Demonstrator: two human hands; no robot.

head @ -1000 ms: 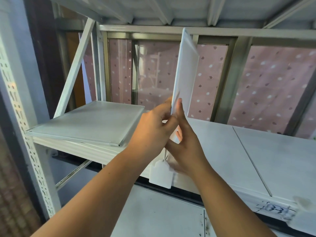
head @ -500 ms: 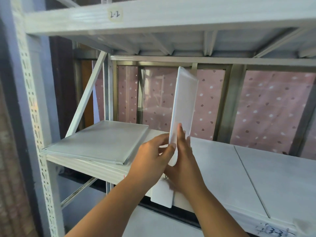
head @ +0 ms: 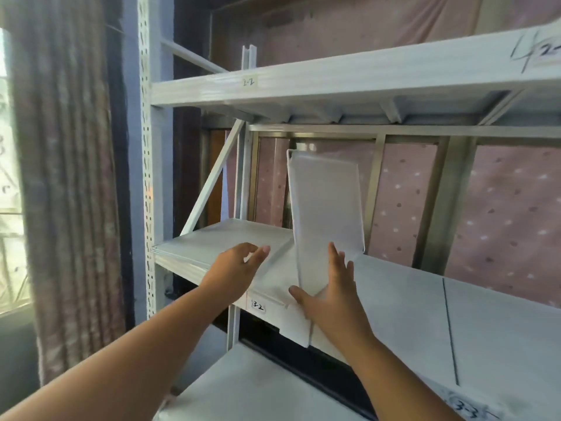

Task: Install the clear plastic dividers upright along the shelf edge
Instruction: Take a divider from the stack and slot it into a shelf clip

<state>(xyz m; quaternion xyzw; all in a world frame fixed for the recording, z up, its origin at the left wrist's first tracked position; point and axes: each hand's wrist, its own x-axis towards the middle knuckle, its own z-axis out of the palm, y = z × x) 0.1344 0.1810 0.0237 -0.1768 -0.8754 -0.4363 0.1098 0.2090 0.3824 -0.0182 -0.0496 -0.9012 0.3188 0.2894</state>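
A clear plastic divider [head: 324,205] stands upright on the white middle shelf [head: 403,296], its foot hooked over the front edge near the "3-2" label [head: 258,305]. My right hand [head: 329,294] grips its lower front edge, thumb on the left face and fingers on the right. My left hand [head: 238,268] hovers with fingers spread to the left of the divider, above a flat stack of more dividers [head: 221,246] lying at the shelf's left end. It holds nothing.
The upper shelf beam [head: 334,83] marked "2-2" runs overhead. A perforated white upright post [head: 148,177] and a diagonal brace [head: 212,180] bound the left side. A curtain [head: 63,177] hangs further left. A lower shelf [head: 258,387] sits below.
My left hand has let go of the divider and moved left over the flat stack. The divider has dropped onto the shelf edge. The view has risen and shifted left.
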